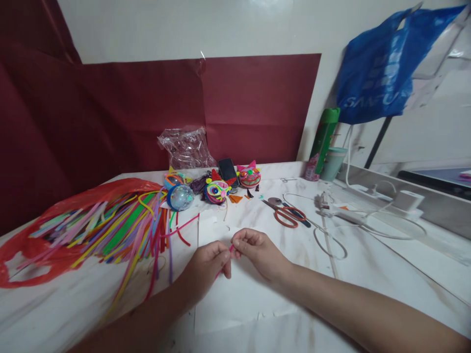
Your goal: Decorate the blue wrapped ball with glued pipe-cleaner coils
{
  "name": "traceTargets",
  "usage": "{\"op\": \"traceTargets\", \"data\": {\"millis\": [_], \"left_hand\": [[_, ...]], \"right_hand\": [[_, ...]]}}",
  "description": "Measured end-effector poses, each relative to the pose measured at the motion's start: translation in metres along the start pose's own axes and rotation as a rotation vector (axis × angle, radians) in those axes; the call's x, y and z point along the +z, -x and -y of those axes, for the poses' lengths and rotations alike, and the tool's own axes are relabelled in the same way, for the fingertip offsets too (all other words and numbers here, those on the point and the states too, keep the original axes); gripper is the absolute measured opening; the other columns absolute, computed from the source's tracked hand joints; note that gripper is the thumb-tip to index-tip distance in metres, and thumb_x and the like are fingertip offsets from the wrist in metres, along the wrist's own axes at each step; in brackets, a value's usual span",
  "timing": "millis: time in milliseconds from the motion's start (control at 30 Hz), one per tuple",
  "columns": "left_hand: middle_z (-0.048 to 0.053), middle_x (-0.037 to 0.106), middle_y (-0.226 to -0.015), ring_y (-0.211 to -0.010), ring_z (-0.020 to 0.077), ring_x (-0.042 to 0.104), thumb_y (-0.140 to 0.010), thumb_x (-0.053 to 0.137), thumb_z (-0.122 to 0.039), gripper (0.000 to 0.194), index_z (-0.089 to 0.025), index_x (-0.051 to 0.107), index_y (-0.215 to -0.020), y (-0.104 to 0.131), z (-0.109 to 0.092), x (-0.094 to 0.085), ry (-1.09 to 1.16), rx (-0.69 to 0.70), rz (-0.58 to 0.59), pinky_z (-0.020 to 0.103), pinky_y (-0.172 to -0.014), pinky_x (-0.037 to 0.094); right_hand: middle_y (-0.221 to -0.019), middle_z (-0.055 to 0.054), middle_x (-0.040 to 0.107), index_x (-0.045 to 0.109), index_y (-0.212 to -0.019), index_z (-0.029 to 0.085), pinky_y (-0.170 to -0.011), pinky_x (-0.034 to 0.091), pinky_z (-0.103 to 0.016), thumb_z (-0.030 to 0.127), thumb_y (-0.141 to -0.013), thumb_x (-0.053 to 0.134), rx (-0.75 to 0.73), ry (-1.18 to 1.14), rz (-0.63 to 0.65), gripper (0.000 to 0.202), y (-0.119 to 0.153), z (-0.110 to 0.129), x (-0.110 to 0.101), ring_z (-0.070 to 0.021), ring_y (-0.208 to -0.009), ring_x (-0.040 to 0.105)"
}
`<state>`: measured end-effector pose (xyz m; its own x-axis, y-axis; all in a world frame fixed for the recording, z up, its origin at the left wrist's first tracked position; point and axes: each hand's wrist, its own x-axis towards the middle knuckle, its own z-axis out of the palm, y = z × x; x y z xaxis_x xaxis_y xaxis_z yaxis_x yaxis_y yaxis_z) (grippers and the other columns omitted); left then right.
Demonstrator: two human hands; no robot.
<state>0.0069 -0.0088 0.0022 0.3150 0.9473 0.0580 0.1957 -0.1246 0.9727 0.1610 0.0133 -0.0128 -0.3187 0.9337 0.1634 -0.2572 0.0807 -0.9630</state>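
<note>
Pink and thin, a strand (pixel 231 248) is pinched between the fingertips of the left hand (pixel 211 264) and the right hand (pixel 253 249), both nearly closed on it above the white sheet (pixel 224 314) on the surface (pixel 312 318). It seems fixed to nothing yet, and how far it has been shaped is too small to tell. Beyond, the yellow-rimmed ball (pixel 217 192) and the pink-eared ball (pixel 249 177) look largely decorated, while the clear ball (pixel 182 197) just beside them appears mostly bare. Many coloured stems (pixel 127 235) lie loose on the red bag (pixel 125 186), apparently unused, and the scissors (pixel 287 216) lie apart from both hands
</note>
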Motion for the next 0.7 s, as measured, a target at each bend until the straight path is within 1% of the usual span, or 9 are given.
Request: {"op": "traceTargets", "data": {"millis": [67,133,200,267,333,400,467,567,700], "left_hand": [[0.000,0.057,-0.052,-0.051,0.0123,0.046,-0.075,0.049,-0.033,0.021,-0.017,0.052,-0.062,-0.001,0.001,0.000,0.005,-0.011,-0.014,0.025,-0.055,0.033],[-0.002,0.051,-0.047,-0.046,0.0111,0.043,-0.074,0.050,-0.032,0.019,-0.018,0.051,-0.061,-0.002,0.002,-0.001,-0.011,-0.052,-0.034,0.024,-0.052,0.031],[-0.006,0.043,-0.044,-0.044,0.0095,0.037,-0.072,0.051,-0.029,0.018,-0.019,0.049,-0.058,-0.001,0.003,-0.003,-0.088,-0.067,-0.055,0.023,-0.048,0.027],[-0.007,0.038,-0.046,-0.045,0.0086,0.034,-0.069,0.052,-0.025,0.016,-0.018,0.049,-0.056,0.000,0.003,-0.004,-0.215,-0.017,-0.078,0.022,-0.047,0.024],[-0.007,0.037,-0.048,-0.048,0.0083,0.033,-0.068,0.053,-0.022,0.014,-0.017,0.050,-0.055,0.001,0.002,-0.005,-0.303,0.038,-0.090,0.022,-0.048,0.023],[-0.007,0.038,-0.047,-0.046,0.0080,0.033,-0.068,0.052,-0.022,0.014,-0.017,0.050,-0.056,0.001,0.001,-0.005,-0.244,0.014,-0.091,0.022,-0.047,0.023],[-0.006,0.042,-0.045,-0.043,0.0082,0.035,-0.070,0.051,-0.025,0.014,-0.018,0.051,-0.058,0.000,0.000,-0.004,-0.074,-0.037,-0.097,0.022,-0.047,0.026],[-0.004,0.048,-0.045,-0.043,0.0091,0.040,-0.072,0.052,-0.030,0.016,-0.018,0.052,-0.061,-0.001,-0.002,-0.003,0.161,-0.038,-0.089,0.023,-0.049,0.031],[-0.003,0.050,-0.047,-0.045,0.0089,0.043,-0.073,0.055,-0.031,0.019,-0.016,0.053,-0.062,0.001,-0.001,0.000,0.217,-0.035,-0.031,0.024,-0.052,0.033]], "right_hand": [[-0.056,0.003,0.055,0.058,-0.071,0.017,-0.057,0.038,-0.025,0.042,-0.072,0.066,-0.045,0.135,0.015,0.026,0.000,0.002,-0.003,-0.0105,-0.054,0.048],[-0.062,0.000,0.056,0.057,-0.071,0.017,-0.058,0.039,-0.025,0.036,-0.079,0.058,-0.175,0.383,0.058,0.020,0.002,0.006,-0.006,-0.0120,-0.059,0.050],[-0.068,-0.004,0.058,0.058,-0.072,0.017,-0.062,0.039,-0.027,0.026,-0.084,0.050,-0.397,0.708,0.166,0.017,0.004,0.011,-0.011,-0.0147,-0.066,0.051],[-0.071,-0.007,0.058,0.058,-0.072,0.016,-0.066,0.039,-0.030,0.016,-0.084,0.044,-0.595,0.993,0.309,0.019,0.006,0.016,-0.015,-0.0172,-0.071,0.050],[-0.071,-0.009,0.058,0.059,-0.072,0.015,-0.067,0.039,-0.031,0.013,-0.084,0.041,-0.662,1.100,0.391,0.022,0.006,0.019,-0.017,-0.0184,-0.073,0.050],[-0.075,-0.008,0.059,0.060,-0.076,0.016,-0.068,0.041,-0.030,0.017,-0.085,0.043,-0.569,0.987,0.332,0.019,0.004,0.019,-0.019,-0.0178,-0.074,0.052],[-0.075,-0.005,0.060,0.061,-0.082,0.017,-0.067,0.042,-0.028,0.029,-0.083,0.052,-0.376,0.709,0.204,0.015,0.001,0.017,-0.019,-0.0157,-0.072,0.054],[-0.069,0.000,0.058,0.061,-0.085,0.017,-0.064,0.042,-0.027,0.044,-0.073,0.065,-0.113,0.312,0.081,0.029,-0.003,0.011,-0.016,-0.0122,-0.064,0.053],[-0.062,0.002,0.057,0.062,-0.075,0.017,-0.063,0.040,-0.026,0.047,-0.066,0.070,-0.026,0.132,0.060,0.033,-0.001,0.003,-0.008,-0.0107,-0.060,0.050]]}}
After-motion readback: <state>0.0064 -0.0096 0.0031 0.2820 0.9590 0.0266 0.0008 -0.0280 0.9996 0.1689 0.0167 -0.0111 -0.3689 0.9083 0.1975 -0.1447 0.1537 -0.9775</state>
